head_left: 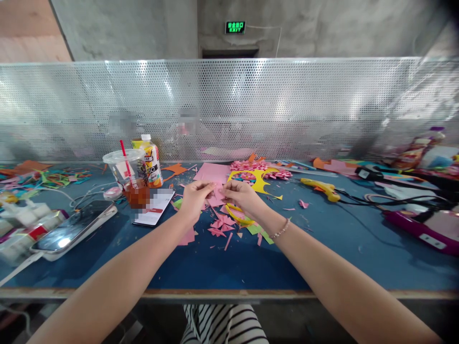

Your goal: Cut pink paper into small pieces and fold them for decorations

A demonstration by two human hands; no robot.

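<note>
Here, left hand (195, 198) and right hand (241, 195) both pinch a small pink paper piece (216, 192) above the blue surface (322, 239), over pink scraps (219, 224). Folding looks in hand; a clean crease calls for aligned edges, steady fingertips.

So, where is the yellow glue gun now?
The yellow glue gun lies on the blue table, right of the right hand, untouched.

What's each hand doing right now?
Left hand: pinched shut on the small pink paper piece.
Right hand: pinched shut on the same piece.
</note>
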